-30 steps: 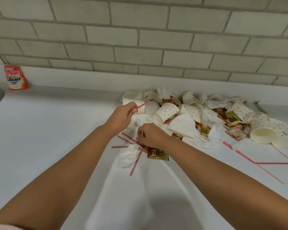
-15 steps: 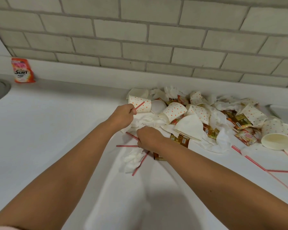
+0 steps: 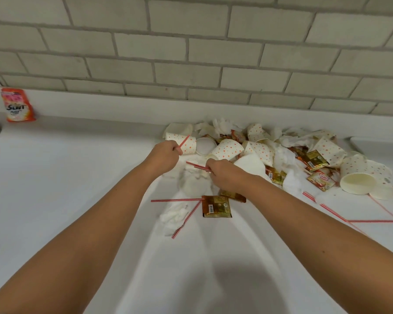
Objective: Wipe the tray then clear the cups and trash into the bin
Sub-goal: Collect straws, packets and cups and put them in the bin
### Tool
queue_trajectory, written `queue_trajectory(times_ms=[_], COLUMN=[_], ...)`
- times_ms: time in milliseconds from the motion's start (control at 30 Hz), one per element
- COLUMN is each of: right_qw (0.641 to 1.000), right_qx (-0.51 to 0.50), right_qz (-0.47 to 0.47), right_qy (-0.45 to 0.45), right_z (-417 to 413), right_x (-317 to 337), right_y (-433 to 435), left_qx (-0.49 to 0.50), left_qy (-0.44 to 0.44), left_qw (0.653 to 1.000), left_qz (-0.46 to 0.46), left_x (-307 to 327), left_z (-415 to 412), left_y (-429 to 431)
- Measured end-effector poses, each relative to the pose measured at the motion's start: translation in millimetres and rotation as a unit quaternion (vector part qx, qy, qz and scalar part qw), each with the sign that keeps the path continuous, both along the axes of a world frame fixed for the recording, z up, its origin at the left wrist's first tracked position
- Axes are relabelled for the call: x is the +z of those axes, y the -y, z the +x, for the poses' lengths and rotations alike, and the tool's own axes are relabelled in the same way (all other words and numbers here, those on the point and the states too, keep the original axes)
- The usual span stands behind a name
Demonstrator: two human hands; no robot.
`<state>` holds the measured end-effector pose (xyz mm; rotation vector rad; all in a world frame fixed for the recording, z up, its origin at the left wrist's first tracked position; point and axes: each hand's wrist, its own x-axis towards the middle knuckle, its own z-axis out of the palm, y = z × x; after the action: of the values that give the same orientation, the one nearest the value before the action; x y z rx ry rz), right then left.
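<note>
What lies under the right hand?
Under the right hand, crumpled white tissue shows by the knuckles and a brown sachet pokes out beneath the wrist. The palm covers the rest; the hand pinches red-striped straws.

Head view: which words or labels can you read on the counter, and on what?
"Sun": on the orange pouch, far left; the smaller print below it is blurred.
Red-and-white sachet: red lettering, too blurred to read.
Gold sachet: barcode only; its print is too small to read.
</note>
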<state>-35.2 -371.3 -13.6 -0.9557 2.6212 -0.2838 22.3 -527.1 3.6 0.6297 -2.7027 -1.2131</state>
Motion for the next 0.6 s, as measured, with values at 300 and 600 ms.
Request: queue_trajectory(times_ms=[300, 600], right_qw=[0.996, 0.957], right_qx=[-0.092, -0.238], right_qz=[0.007, 0.084], right_qy=[0.011, 0.143], right_z=[-6, 32], right_x=[18, 67], right_y=[-97, -262], left_qx=[-0.103, -0.257], left_qy=[0.025, -0.009], left_qw=[0.979, 0.917], left_qz=[0.174, 0.305], left_x=[23, 31], left_z=[-29, -33], left_y=[-99, -275])
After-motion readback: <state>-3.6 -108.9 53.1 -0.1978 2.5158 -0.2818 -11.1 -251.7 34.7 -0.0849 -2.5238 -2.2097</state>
